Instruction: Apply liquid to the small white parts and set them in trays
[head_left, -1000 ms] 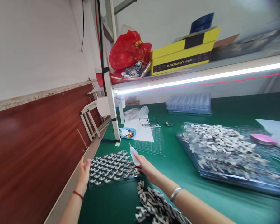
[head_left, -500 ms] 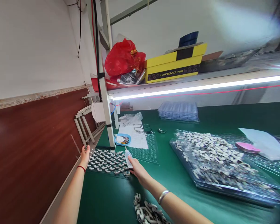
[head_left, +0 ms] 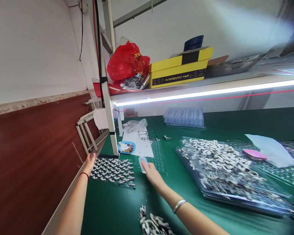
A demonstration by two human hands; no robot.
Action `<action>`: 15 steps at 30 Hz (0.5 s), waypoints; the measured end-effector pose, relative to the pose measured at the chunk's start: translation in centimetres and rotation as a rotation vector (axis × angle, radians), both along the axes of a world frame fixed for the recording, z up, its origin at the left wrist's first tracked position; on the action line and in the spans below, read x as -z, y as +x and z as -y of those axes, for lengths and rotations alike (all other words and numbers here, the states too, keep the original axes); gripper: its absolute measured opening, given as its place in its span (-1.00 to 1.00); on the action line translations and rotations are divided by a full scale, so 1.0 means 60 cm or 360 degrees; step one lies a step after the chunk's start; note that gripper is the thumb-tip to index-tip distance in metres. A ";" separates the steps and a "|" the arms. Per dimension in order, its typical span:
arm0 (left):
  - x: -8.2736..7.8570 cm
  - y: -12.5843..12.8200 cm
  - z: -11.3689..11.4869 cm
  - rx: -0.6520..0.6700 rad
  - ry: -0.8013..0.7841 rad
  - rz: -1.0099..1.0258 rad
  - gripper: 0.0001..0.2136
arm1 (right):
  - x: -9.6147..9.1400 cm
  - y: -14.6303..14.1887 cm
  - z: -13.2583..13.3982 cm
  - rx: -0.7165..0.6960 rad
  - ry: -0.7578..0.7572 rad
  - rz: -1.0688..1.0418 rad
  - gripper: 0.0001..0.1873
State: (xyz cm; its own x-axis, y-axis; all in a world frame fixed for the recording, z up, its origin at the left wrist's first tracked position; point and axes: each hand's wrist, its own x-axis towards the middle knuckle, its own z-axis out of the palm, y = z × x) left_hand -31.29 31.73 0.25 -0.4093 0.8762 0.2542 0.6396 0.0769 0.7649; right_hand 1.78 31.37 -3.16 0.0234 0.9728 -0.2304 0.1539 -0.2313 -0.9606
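Loose pale pieces [head_left: 155, 226] lie at bottom center on a green bench [head_left: 107, 209]. At center, a right hand [head_left: 154, 174] pinches a translucent bottle [head_left: 143, 164] between its fingers. A left hand [head_left: 89, 164], its grip impossible to tell, is at the left edge of a clear tray [head_left: 123, 186] of curved pieces [head_left: 112, 171], lower left. Beyond sits a blue dish [head_left: 119, 147].

On the table [head_left: 110, 209], a tray [head_left: 110, 183] of parts [head_left: 112, 180] lies between the left hand [head_left: 90, 162] and the bottle [head_left: 142, 163] in the right hand [head_left: 153, 174], a dish [head_left: 120, 148] behind it, a loose pile [head_left: 153, 227] at front right, a heaped tray [head_left: 220, 197] farther right, and a box [head_left: 178, 75] on the shelf [head_left: 222, 82] above.
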 end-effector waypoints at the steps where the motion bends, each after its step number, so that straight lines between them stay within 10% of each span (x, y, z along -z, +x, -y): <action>1: -0.004 0.008 0.001 -0.0022 -0.0005 -0.0058 -0.67 | -0.001 0.016 -0.007 0.0038 0.0018 0.0096 -0.66; 15: 0.006 0.296 0.016 0.0499 -0.0078 -0.0757 -0.70 | 0.016 0.150 0.026 -0.0093 0.0054 0.0677 -0.69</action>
State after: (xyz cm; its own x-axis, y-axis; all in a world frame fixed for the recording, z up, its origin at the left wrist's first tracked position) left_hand -13.54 30.78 -0.13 0.0214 0.9527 0.3030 0.9105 -0.1437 0.3877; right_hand 10.78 29.83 -4.12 0.0541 0.9821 -0.1803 0.5500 -0.1800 -0.8155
